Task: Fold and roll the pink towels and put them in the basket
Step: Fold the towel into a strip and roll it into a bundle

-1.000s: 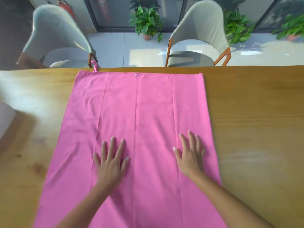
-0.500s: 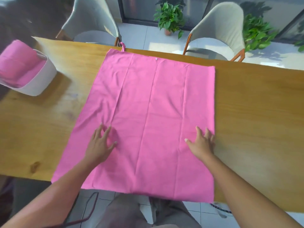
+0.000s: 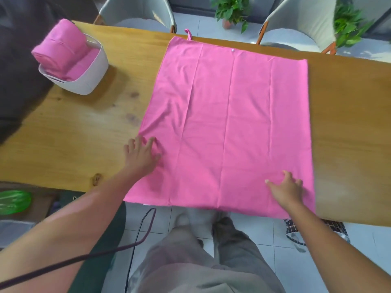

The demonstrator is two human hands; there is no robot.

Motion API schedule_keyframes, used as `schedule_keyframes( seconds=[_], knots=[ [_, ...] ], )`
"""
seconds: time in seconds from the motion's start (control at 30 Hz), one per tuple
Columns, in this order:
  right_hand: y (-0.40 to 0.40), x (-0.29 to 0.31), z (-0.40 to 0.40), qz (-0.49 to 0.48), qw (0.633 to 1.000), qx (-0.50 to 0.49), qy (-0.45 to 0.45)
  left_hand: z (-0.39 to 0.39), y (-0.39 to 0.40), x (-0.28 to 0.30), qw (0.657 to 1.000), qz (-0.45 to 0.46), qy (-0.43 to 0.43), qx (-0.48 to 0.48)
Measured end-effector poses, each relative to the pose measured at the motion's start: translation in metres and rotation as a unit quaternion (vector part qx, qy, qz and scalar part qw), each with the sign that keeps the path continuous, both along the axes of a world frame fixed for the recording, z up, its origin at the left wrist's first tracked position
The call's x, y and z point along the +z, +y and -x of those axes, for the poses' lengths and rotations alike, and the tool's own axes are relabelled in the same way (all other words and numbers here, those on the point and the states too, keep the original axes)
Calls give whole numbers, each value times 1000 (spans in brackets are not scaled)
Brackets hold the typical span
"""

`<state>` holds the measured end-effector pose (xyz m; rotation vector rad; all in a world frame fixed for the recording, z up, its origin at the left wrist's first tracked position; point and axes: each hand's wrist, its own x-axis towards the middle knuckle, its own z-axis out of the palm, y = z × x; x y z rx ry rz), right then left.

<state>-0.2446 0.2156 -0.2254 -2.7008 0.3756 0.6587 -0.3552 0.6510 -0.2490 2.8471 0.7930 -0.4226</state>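
Observation:
A large pink towel [image 3: 230,123] lies spread flat on the wooden table [image 3: 84,132], its near edge hanging slightly over the table's front. My left hand [image 3: 141,154] rests with spread fingers on the towel's left edge, partly on the wood. My right hand [image 3: 285,188] presses flat on the towel near its near right corner. At the far left a white basket [image 3: 88,79] holds rolled pink towels [image 3: 61,49], one sticking up above the rim.
Two pale chairs [image 3: 300,22] stand behind the table with potted plants [image 3: 230,9] beyond them. A dark cable [image 3: 137,240] hangs in front of my legs. A green object [image 3: 13,201] sits on the floor at the left, a checked bag [image 3: 296,229] under the table's right.
Both hands slid outward and toward me across the towel, the left reaching its left edge. My view pulled back and the basket with rolled towels came into sight.

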Motion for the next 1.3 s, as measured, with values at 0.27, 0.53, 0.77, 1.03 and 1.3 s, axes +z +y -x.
schedule_keyframes(
  seconds=[0.27, 0.53, 0.77, 1.03, 1.3],
  knots=[
    [61, 16, 64, -42, 984, 170, 34, -71, 19, 4, 989, 123, -64, -44],
    [59, 14, 86, -3, 981, 177, 82, -69, 53, 4, 992, 122, -25, 23],
    [37, 19, 76, -18, 987, 121, 101, -48, 18, 7, 995, 77, -39, 44],
    [-5, 23, 57, -9, 994, 82, 73, -26, -54, -7, 994, 98, -39, -22],
    [-61, 18, 23, 63, 998, -1, 10, -19, -147, 0, 990, 116, -37, -71]
  ],
)
